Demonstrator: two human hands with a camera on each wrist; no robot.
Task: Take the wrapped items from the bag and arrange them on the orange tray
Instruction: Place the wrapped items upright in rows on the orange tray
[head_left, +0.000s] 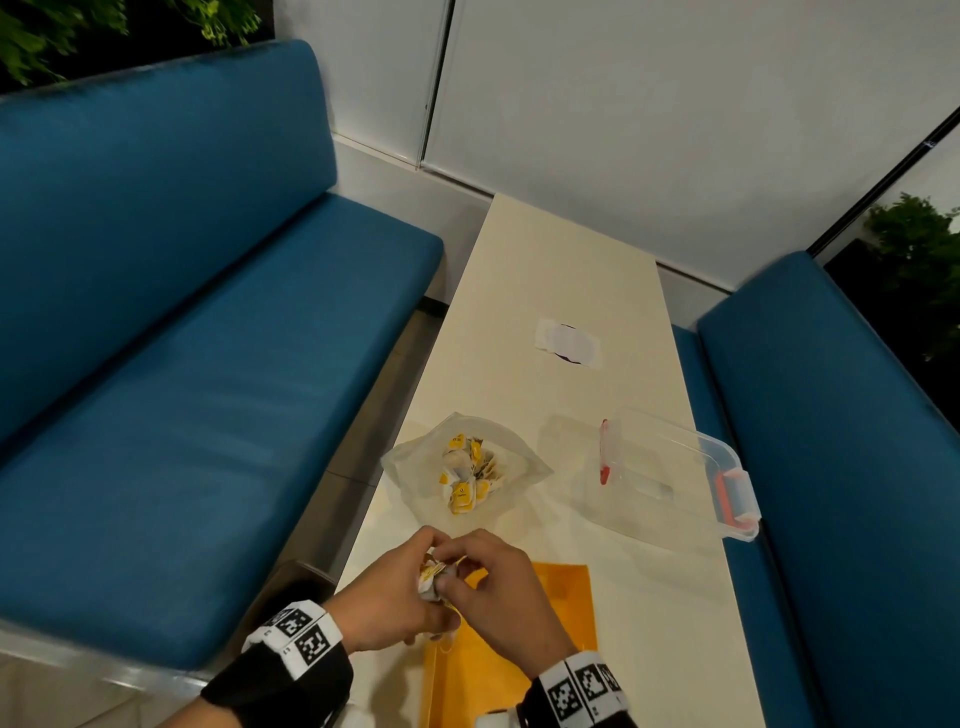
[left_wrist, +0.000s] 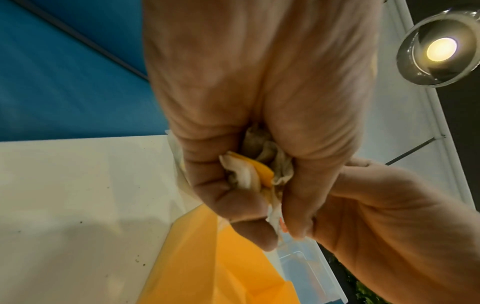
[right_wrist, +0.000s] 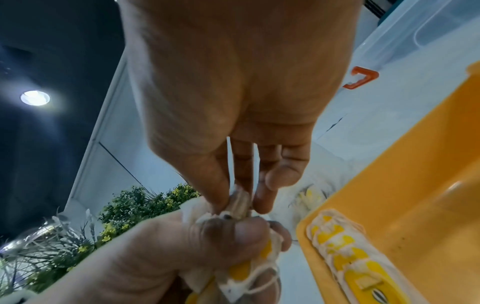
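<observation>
Two blue benches run along either side of a long cream table, and pretty much everything sits on the near half of that table. Far end has just a white slip of paper lying flat.

Over on the right edge there's a clear plastic box with orange latches, looks like nothing much in it. Just left of it, but not touching, is the bag, see-through, lying flat with its mouth toward the person, and a heap of yellow-and-white wrapped items inside it.

Closest to the person is the orange tray, partly hidden under the hands. In the right wrist view you can see a row of wrapped items already lined up along the tray's edge, overlapping each other.

Both hands are just above the tray's near-left corner, touching each other. The left hand has its fingers curled tight round a bunch of those wrapped items, crumpled in the fist. The right hand is pinching one item out of that bunch with thumb and forefinger; its other fingers hang loose, slightly bent. Can't tell how many items are in the fist.
</observation>
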